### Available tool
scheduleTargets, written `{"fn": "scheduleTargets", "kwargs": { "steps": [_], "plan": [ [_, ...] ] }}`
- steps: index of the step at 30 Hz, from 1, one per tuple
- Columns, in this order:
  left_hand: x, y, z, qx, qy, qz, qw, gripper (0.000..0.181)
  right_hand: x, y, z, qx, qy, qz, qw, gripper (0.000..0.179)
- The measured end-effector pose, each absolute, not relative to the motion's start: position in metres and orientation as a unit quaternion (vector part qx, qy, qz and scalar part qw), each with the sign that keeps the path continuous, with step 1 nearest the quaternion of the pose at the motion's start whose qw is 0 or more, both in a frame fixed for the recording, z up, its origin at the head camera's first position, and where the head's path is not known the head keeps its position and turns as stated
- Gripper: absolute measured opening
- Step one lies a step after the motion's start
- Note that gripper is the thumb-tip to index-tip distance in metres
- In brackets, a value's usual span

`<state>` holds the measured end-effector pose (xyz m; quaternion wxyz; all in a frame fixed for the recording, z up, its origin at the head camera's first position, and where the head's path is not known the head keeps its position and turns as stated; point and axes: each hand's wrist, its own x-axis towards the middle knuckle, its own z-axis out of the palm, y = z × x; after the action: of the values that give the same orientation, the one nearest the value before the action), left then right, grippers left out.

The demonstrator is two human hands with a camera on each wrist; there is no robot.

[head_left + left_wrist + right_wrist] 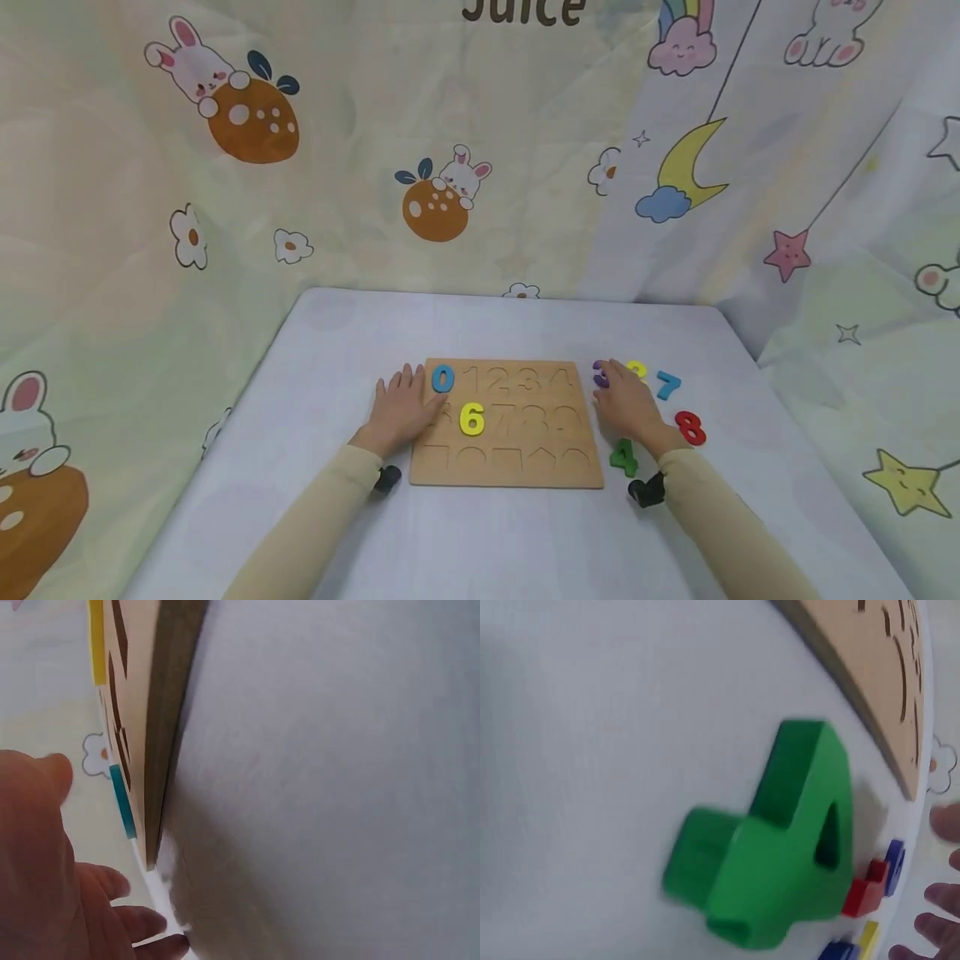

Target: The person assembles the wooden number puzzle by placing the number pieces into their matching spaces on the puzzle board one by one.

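Observation:
My left hand (397,412) lies with spread fingers at the left edge of the wooden number board (525,468). Its thumb reaches over the board, near the blue 0 (442,378) and the yellow 6 (472,419), both on the board. Right of the board, my right hand (630,404) reaches over loose number pieces. Its fingertips overlap a purple number (601,380) in the head view, while its fingers look extended above the table in the right wrist view. A red piece (864,891), hidden by that hand from the head, shows beyond the green 4 (780,862).
Beside the right hand lie a yellow number (637,368), a blue 7 (668,385) and a red 8 (690,427). The board has rows of number-shaped and other recesses. A white cloth covers the table (480,542), with a printed curtain (345,167) behind it.

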<state>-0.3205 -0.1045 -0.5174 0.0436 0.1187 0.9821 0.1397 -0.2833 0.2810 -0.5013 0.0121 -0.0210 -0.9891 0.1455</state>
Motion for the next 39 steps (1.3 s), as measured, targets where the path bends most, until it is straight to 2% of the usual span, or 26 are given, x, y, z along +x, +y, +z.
{"fn": "scheduleTargets", "kwargs": {
  "steps": [5,14,24,30,39],
  "plan": [
    [-0.320,-0.103,-0.521,0.127,0.982,0.135,0.046,0.070,-0.288,0.299,-0.505,-0.011,-0.986,0.165,0.022,0.055],
    [-0.319,-0.108,-0.523,0.168,0.973,0.153,0.042,0.054,-0.301,0.309,-0.510,-0.029,-0.977,0.212,-0.004,0.062],
    [-0.316,-0.125,-0.534,0.182,0.951,0.248,0.040,0.047,-0.310,0.306,-0.514,-0.027,-0.970,0.239,-0.015,0.064],
    [-0.306,-0.133,-0.540,0.175,0.937,0.299,0.047,0.050,-0.314,0.300,-0.517,-0.022,-0.970,0.243,-0.008,0.062],
    [-0.300,-0.135,-0.549,0.171,0.920,0.352,0.025,0.046,-0.313,0.304,-0.515,-0.041,-0.963,0.264,-0.029,0.068]
  ]
}}
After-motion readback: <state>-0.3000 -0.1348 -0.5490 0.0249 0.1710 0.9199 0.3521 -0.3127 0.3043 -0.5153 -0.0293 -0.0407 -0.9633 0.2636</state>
